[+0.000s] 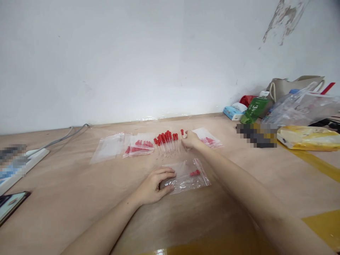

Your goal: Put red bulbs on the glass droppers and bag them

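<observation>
My right hand (190,139) is closed at a red-bulbed dropper (182,132), thumb and fingers around its tube, just right of the others. Several more droppers (166,138) with red bulbs and clear thin tubes lie side by side, bulbs toward the wall. Nearer to me is a clear zip bag (183,182) with a few red-bulbed droppers inside, its zip edge facing right. My left hand (156,186) is open on the bag's left end, thumb and fingers apart. Beyond my right wrist lies another zip bag (203,133) with red bulbs in it, partly covered by the hand.
Left of the droppers are a filled zip bag (143,148) and a flat clear bag (107,147). A power strip (39,156) with a grey cable and a phone (13,205) lie far left. At right stand a tissue box (233,112), green bottle (255,109) and yellow packet (308,138).
</observation>
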`<state>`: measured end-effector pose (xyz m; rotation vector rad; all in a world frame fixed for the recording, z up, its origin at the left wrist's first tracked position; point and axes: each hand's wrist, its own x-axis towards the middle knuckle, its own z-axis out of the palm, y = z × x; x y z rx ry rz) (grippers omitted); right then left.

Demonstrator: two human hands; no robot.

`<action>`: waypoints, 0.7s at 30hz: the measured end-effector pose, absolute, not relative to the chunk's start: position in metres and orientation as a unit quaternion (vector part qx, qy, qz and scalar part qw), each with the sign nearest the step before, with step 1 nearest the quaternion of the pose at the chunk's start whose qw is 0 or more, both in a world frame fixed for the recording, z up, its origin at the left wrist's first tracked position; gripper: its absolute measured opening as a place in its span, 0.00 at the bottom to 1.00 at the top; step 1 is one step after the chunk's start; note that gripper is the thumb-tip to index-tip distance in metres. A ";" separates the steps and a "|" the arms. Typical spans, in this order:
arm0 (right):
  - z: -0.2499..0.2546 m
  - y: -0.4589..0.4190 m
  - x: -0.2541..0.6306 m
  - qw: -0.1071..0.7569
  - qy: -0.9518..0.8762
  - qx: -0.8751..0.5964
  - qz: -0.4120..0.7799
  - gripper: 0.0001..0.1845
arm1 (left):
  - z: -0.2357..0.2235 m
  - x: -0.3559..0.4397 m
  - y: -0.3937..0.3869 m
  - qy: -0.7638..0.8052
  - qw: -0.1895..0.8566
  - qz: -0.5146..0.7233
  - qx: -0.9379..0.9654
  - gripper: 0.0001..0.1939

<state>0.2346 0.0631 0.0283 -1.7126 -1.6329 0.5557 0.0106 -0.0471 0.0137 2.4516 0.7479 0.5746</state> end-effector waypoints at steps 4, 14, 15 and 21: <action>0.034 0.032 0.257 0.426 -0.594 -0.651 0.206 0.27 | 0.013 0.010 -0.047 0.280 0.257 0.211 0.901 0.18; 0.001 -0.056 0.294 0.628 -0.409 -0.541 0.382 0.36 | 0.013 0.010 -0.047 0.281 0.241 0.202 0.907 0.18; -0.002 -0.057 0.293 0.635 -0.400 -0.537 0.386 0.34 | 0.013 0.010 -0.047 0.280 0.242 0.203 0.907 0.18; -0.004 -0.062 0.283 0.609 -0.402 -0.521 0.443 0.29 | 0.013 0.010 -0.046 0.277 0.246 0.207 0.905 0.18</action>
